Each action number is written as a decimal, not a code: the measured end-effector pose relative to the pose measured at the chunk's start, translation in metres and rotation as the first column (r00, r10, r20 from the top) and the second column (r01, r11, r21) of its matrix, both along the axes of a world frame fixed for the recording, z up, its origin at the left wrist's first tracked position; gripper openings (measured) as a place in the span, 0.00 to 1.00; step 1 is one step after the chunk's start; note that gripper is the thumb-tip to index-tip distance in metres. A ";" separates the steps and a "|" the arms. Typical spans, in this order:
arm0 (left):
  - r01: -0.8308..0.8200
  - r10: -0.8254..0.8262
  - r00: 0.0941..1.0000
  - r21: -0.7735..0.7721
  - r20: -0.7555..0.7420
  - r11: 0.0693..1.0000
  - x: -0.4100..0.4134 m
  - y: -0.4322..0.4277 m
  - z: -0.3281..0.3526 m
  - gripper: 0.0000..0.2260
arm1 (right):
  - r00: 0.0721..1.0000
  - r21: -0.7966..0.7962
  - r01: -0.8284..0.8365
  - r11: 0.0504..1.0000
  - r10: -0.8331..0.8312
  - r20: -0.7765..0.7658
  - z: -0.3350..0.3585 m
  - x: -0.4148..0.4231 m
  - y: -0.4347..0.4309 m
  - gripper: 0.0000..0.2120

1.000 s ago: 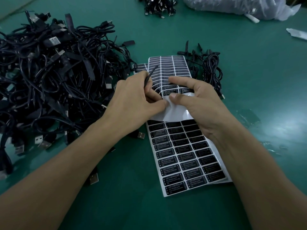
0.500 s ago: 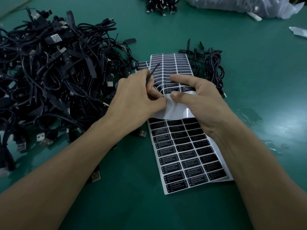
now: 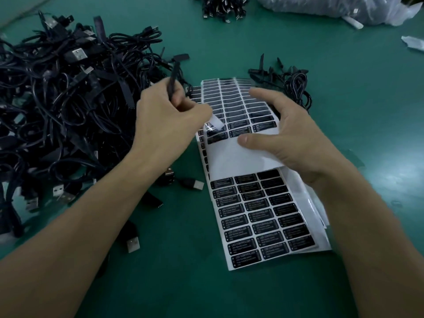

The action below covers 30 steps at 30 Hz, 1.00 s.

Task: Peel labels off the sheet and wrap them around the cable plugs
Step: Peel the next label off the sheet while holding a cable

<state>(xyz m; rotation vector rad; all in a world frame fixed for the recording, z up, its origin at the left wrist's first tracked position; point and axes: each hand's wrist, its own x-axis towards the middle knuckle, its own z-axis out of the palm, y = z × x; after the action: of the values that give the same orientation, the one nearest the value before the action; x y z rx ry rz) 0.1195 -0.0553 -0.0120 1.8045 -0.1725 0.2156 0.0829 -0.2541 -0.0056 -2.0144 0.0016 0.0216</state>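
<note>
- Head view: the left hand [image 3: 169,120] pinches a half-lifted label [image 3: 216,122] between thumb and forefinger tips. The white underside shows, and the far end is not yet free of its sheet.
- The same hand also grips a thin black cable plug [image 3: 172,82], which pokes up above the knuckles (kept there, I judge, so the label can go straight onto it).
- The right hand [image 3: 286,134] has its fingers spread and lightly curved, holding nothing. Its thumb presses flat on the bare white backing of the top sheet [image 3: 238,159], probably a hold-down so the paper does not rise with the label.
- The top sheet curls over a fuller lower sheet [image 3: 252,216] on the green table [image 3: 183,283], between the forearms. The rows by the thumb are already stripped.
- The cable heap [image 3: 57,99] sits just beside the left hand, within easy reach.
- A small bundle [image 3: 296,88] lies beyond the right hand; it may be labelled cables set apart, but it is too dark to tell.
</note>
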 end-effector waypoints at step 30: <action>0.052 -0.052 0.999 0.002 -0.002 0.999 0.000 -0.009 -0.009 0.19 | 0.887 -0.515 0.277 0.811 -0.010 0.462 -0.009 -0.011 0.053 0.05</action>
<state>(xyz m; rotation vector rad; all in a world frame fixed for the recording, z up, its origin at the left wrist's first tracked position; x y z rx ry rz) 0.1194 -0.0646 -0.0211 1.7998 -0.2181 0.1768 0.0714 -0.2009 -0.0143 -2.5743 -0.1398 -0.6103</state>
